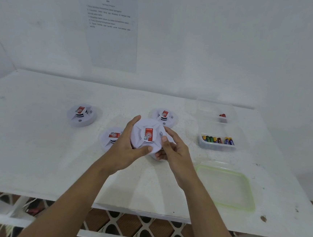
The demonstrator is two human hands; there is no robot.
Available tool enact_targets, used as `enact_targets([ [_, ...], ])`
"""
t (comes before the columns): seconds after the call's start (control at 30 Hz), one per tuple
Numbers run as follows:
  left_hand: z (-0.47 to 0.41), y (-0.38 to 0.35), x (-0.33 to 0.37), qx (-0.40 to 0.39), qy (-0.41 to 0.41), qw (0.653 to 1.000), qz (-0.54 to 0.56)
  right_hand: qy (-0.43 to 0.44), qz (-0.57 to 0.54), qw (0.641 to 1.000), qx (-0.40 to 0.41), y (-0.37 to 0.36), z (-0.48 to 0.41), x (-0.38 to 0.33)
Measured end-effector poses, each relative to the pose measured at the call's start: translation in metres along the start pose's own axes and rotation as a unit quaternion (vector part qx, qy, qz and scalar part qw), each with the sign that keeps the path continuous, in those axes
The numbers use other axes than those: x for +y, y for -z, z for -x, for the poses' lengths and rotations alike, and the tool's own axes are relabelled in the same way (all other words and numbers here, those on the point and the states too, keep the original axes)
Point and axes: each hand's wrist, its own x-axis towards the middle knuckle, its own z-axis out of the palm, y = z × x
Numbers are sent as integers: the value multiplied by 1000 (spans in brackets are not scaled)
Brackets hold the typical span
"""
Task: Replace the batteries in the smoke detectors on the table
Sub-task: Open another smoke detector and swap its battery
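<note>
Matt white plastic smoke detector (147,136); scuffed painted table (36,145); clear plastic tray (216,146).

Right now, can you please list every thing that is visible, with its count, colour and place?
smoke detector in the hands: 1, white with red label, held above the table centre
smoke detectors on the table: 3, white with red labels; far left, behind the left hand, far centre
tray of batteries: 1, clear, mixed-colour batteries, right side
clear container: 1, transparent, a small red item inside, far right
container lid: 1, clear with green rim, near right
table: 1, white
printed sheet: 1, white, on the wall behind
left hand: grips the held detector's left side
right hand: grips its right side
</note>
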Motion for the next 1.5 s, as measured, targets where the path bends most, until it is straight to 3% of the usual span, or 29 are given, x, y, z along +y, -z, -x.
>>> enact_targets([
  [0.57,3,49,-3,-2,3,999,39,0,15,1000,8,-34,-16,1],
  [0.97,11,77,1,65,-57,993,-84,-12,12,1000,9,-69,-22,-3],
  [1.5,2,80,3,88,-60,990,-97,-37,29,999,0,-64,-34,-6],
])
